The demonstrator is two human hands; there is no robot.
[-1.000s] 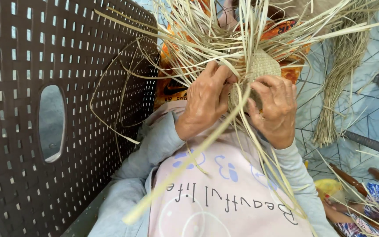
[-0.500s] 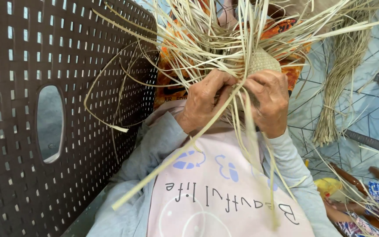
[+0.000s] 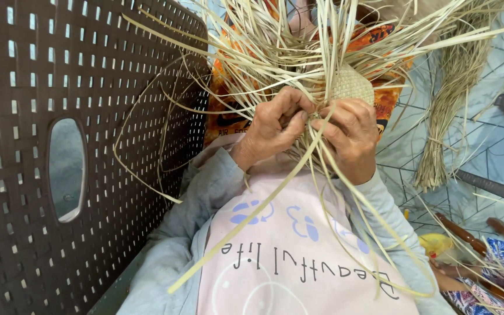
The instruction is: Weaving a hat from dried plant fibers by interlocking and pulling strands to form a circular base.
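Both my hands work close together on a half-woven piece of pale straw [image 3: 352,85], held up in front of my chest. My left hand [image 3: 274,127] pinches loose straw strips [image 3: 263,52] between thumb and fingers. My right hand [image 3: 351,135] grips strips right beside it, just below the woven patch. Long loose strips fan out upward and hang down over my pink apron [image 3: 298,262]. My grey sleeves run down from both wrists.
A dark brown perforated plastic chair back [image 3: 59,146] stands close on the left. A bundle of dry straw [image 3: 450,116] lies on the pale blue patterned floor at right. Orange cloth sits behind the weaving. Wooden sticks [image 3: 468,233] and blue patterned fabric are at lower right.
My hands have shifted slightly together and closer on the strips. A long strip hanging over the apron has swung, and the loose curl near the chair moved.
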